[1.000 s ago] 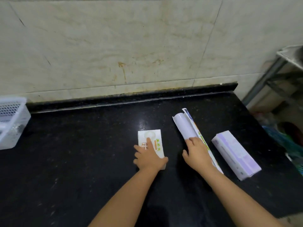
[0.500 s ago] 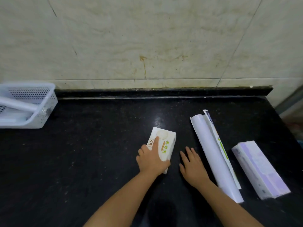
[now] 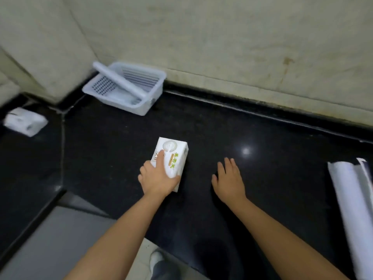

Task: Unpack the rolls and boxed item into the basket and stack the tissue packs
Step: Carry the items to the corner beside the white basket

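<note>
A white tissue pack (image 3: 173, 156) with green print lies on the black counter (image 3: 262, 142) in the middle. My left hand (image 3: 157, 177) grips its near end, index finger stretched over the top. My right hand (image 3: 229, 179) lies flat on the counter to the right, fingers straight, holding nothing. A white mesh basket (image 3: 149, 99) stands by the wall at the back left, with a pale roll (image 3: 119, 79) leaning across it. A second tissue pack (image 3: 25, 122) sits at the far left. A white roll with its box flap (image 3: 351, 199) lies at the right edge.
The tiled wall runs along the back of the counter. The counter bends at a corner on the left, and its front edge drops to a grey floor (image 3: 50, 239). My shoe (image 3: 157, 259) shows below.
The view has swung left, bringing the basket and far-left pack into sight. My left hand has slid the tissue pack left. My right hand has left the roll and moved away from it.
</note>
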The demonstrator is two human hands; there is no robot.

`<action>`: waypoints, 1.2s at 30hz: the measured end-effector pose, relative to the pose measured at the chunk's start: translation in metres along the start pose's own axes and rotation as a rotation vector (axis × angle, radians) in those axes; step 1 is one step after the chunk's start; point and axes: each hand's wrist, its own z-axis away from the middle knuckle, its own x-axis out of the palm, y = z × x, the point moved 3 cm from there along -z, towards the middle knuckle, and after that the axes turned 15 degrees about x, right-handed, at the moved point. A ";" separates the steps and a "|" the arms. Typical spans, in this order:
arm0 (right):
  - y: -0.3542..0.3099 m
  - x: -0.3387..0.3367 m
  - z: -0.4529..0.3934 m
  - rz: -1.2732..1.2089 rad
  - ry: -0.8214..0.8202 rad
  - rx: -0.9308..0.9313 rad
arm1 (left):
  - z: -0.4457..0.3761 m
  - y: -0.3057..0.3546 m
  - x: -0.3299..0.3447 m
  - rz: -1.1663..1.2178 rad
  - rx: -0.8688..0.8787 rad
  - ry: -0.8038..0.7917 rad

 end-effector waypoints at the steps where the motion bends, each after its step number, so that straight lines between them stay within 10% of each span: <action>1: -0.030 0.006 -0.003 0.008 -0.013 -0.051 | 0.000 -0.025 -0.013 0.000 -0.044 0.030; 16: -0.507 0.144 0.000 0.032 -0.157 -0.509 | -0.049 -0.458 -0.192 -0.038 -0.371 0.223; 36: -0.628 0.261 -0.066 0.275 -0.222 -0.575 | -0.203 -0.589 -0.205 0.321 -0.900 0.307</action>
